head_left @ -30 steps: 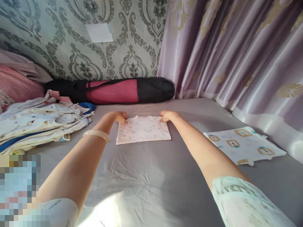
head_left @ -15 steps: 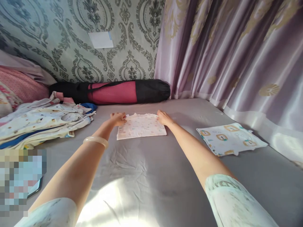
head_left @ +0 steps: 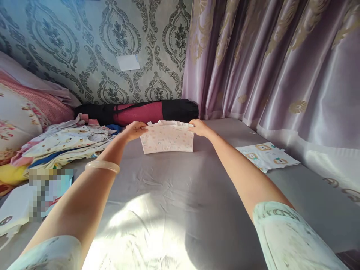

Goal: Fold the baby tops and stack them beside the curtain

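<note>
A pale pink, small-patterned folded garment (head_left: 168, 139) is held by its far edge, which is raised off the bed, while its near fold rests on the grey sheet. My left hand (head_left: 136, 130) pinches the far left corner between thumb and fingers. At the far right corner, my right hand (head_left: 199, 128) grips the same edge. A pale bangle (head_left: 102, 166) circles my left forearm. To the right lies a white folded garment (head_left: 267, 155) with orange animal prints, apart from my right arm.
A heap of loose clothes (head_left: 73, 140) lies at left, beside a floral pillow (head_left: 19, 116). Nearer me are a white device with a cable (head_left: 17, 206) and a partly blurred screen (head_left: 57, 191). A black and pink rolled bag (head_left: 146, 112) lies along the wall; a purple curtain (head_left: 253, 67) hangs right.
Both hands have lifted the far edge of the pink garment off the sheet, tilting it up toward the camera. The view has shifted slightly.
</note>
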Motion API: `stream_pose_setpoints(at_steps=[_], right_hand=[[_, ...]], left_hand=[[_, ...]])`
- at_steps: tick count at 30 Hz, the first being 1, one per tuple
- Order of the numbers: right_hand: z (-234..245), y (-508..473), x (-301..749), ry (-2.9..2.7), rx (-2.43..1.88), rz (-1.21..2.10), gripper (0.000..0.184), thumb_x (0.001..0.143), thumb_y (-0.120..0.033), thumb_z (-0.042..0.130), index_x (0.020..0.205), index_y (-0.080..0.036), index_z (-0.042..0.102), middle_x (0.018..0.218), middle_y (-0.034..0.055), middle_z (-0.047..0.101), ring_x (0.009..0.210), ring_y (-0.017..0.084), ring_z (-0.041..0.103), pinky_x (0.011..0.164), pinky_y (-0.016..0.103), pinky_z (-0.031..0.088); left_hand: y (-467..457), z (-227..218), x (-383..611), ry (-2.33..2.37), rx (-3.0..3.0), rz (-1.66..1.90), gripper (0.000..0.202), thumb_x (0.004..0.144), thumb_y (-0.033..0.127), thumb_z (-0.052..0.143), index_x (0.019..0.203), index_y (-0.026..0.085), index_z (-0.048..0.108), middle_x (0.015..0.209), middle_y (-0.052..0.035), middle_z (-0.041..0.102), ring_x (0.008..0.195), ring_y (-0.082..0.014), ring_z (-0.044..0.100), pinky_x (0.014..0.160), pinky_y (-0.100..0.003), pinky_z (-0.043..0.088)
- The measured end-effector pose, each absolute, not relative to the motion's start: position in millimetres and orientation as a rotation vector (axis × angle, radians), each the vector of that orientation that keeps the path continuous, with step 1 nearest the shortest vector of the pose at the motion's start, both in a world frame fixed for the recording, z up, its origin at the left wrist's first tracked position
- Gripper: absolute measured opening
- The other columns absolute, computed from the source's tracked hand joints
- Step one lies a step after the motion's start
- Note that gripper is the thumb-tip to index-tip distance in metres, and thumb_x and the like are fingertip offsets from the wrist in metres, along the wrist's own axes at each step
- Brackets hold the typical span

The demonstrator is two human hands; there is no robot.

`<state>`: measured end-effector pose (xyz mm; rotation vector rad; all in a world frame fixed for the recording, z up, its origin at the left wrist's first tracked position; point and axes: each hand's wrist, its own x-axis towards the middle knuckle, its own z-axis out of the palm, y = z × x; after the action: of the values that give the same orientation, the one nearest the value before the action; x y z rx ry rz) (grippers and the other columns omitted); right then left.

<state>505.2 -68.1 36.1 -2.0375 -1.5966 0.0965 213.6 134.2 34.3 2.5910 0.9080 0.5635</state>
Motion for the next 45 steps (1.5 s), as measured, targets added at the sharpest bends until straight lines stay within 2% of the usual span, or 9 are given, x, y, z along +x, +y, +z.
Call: stream_pose_setpoints(at_steps=[7, 11, 16, 24, 30, 34, 37, 42, 45], right_hand=[[37.0, -93.0, 492.3, -1.609, -1.797, -0.139, 0.024, 0.082, -0.016, 0.056, 0.104, -0.017, 0.066, 0.098, 0.0040, 0.068, 0.087, 0.018, 0.059, 0.080, 0.028, 0.042], [2.9, -121.1, 478.0, -1.776, -1.785, -0.211, 0.024, 0.085, -0.009, 0.050, 0.102, -0.020, 0.064, 0.102, 0.0058, 0.066, 0.093, 0.020, 0.059, 0.082, 0.029, 0.042], [-34.0, -159.5, 458.8, -1.985, -1.807, -0.265, 0.029, 0.086, -0.003, 0.046, 0.102, -0.021, 0.063, 0.105, 0.0052, 0.066, 0.098, 0.019, 0.058, 0.087, 0.029, 0.041], [-53.2, -191.0, 440.1, -2.150, -1.982, -0.141, 0.037, 0.093, -0.005, 0.036, 0.111, -0.021, 0.064, 0.115, 0.0070, 0.064, 0.102, 0.020, 0.056, 0.091, 0.031, 0.040], [-41.7, -200.1, 437.5, -2.219, -1.998, 0.017, 0.053, 0.082, 0.006, 0.037, 0.120, -0.021, 0.064, 0.124, 0.0078, 0.062, 0.111, 0.020, 0.055, 0.094, 0.032, 0.041], [-29.3, -190.3, 431.3, -2.138, -2.135, 0.083, 0.051, 0.079, 0.006, 0.040, 0.111, -0.022, 0.069, 0.119, 0.0065, 0.066, 0.108, 0.021, 0.059, 0.094, 0.032, 0.041], [-25.9, -170.3, 416.2, -2.033, -2.158, 0.034, 0.043, 0.085, -0.001, 0.040, 0.113, -0.018, 0.069, 0.124, 0.0092, 0.066, 0.113, 0.023, 0.059, 0.099, 0.035, 0.040], [-35.3, -128.4, 376.5, -1.980, -2.128, 0.008, 0.050, 0.098, -0.023, 0.031, 0.146, -0.010, 0.043, 0.156, 0.0153, 0.038, 0.146, 0.027, 0.029, 0.118, 0.047, 0.020], [-40.8, -108.6, 360.8, -1.986, -2.172, 0.120, 0.058, 0.099, -0.029, 0.027, 0.152, -0.008, 0.032, 0.161, 0.0139, 0.025, 0.150, 0.027, 0.017, 0.121, 0.051, 0.010]], left_hand=[[95.5, 46.9, 195.4, 0.993, 2.812, 0.761, 0.033, 0.085, 0.039, 0.045, 0.097, 0.019, 0.069, 0.081, -0.0036, 0.071, 0.083, -0.0209, 0.064, 0.089, -0.035, 0.038], [70.1, 14.9, 171.3, 0.844, 2.935, 0.672, 0.034, 0.088, 0.034, 0.041, 0.103, 0.021, 0.069, 0.086, -0.0049, 0.073, 0.089, -0.0231, 0.066, 0.100, -0.044, 0.033], [36.5, -26.9, 140.8, 0.670, 2.962, 0.559, 0.038, 0.092, 0.029, 0.035, 0.109, 0.025, 0.069, 0.107, -0.0072, 0.074, 0.103, -0.0233, 0.066, 0.109, -0.049, 0.027], [9.8, -47.7, 124.1, 0.595, 2.972, 0.342, 0.044, 0.089, 0.021, 0.033, 0.115, 0.025, 0.068, 0.118, -0.0081, 0.071, 0.113, -0.0236, 0.063, 0.113, -0.048, 0.022], [-1.9, -48.1, 120.3, 0.680, 2.923, 0.231, 0.045, 0.078, 0.019, 0.042, 0.113, 0.025, 0.070, 0.128, -0.0075, 0.067, 0.121, -0.0260, 0.058, 0.114, -0.048, 0.023], [-5.2, -41.6, 127.7, 0.802, 2.825, 0.267, 0.036, 0.086, 0.029, 0.042, 0.103, 0.023, 0.072, 0.115, -0.0070, 0.073, 0.108, -0.0252, 0.065, 0.113, -0.047, 0.028], [-7.9, -36.9, 146.3, 0.938, 2.776, 0.348, 0.039, 0.093, 0.035, 0.036, 0.111, 0.023, 0.068, 0.114, -0.0070, 0.073, 0.104, -0.0238, 0.066, 0.111, -0.046, 0.031], [-18.8, -42.3, 195.7, 0.943, 2.853, 0.334, 0.045, 0.096, 0.033, 0.035, 0.138, 0.024, 0.051, 0.148, -0.0091, 0.051, 0.140, -0.0243, 0.041, 0.116, -0.050, 0.023], [-21.9, -50.6, 220.5, 0.944, 2.900, 0.205, 0.051, 0.097, 0.029, 0.034, 0.147, 0.023, 0.041, 0.155, -0.0101, 0.040, 0.147, -0.0246, 0.028, 0.118, -0.053, 0.018]])
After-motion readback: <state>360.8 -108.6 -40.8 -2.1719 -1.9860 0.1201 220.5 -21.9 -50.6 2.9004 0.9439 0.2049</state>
